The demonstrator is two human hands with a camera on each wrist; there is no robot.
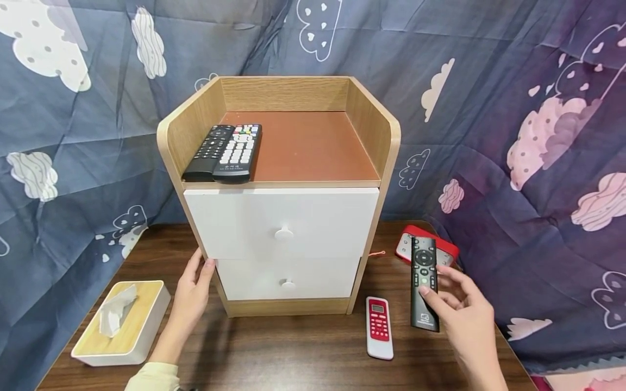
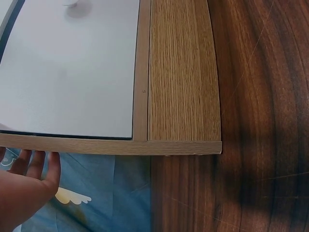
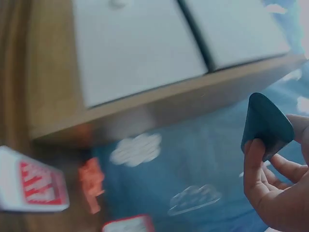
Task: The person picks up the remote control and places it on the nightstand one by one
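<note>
My right hand (image 1: 464, 309) pinches a slim black remote control (image 1: 424, 285) between thumb and fingers, held above the table at the right of the cabinet. In the right wrist view that remote (image 3: 265, 126) appears end-on. My left hand (image 1: 192, 288) touches the left side of the small wooden cabinet (image 1: 288, 308), fingers extended; in the left wrist view the fingertips of the hand (image 2: 29, 188) meet the side panel's edge. Two black remotes lie side by side at the left of the cabinet top: one with dark keys (image 1: 211, 149), one with white keys (image 1: 239, 152).
A white and red remote (image 1: 379, 327) lies on the dark wood table (image 1: 274, 353). Behind the held remote is a red-framed object with a number-marked face (image 1: 405, 245). A tissue box (image 1: 146, 312) stands at left. Two white drawers (image 1: 235, 222) front the cabinet. Patterned cloth (image 1: 440, 32) surrounds the table.
</note>
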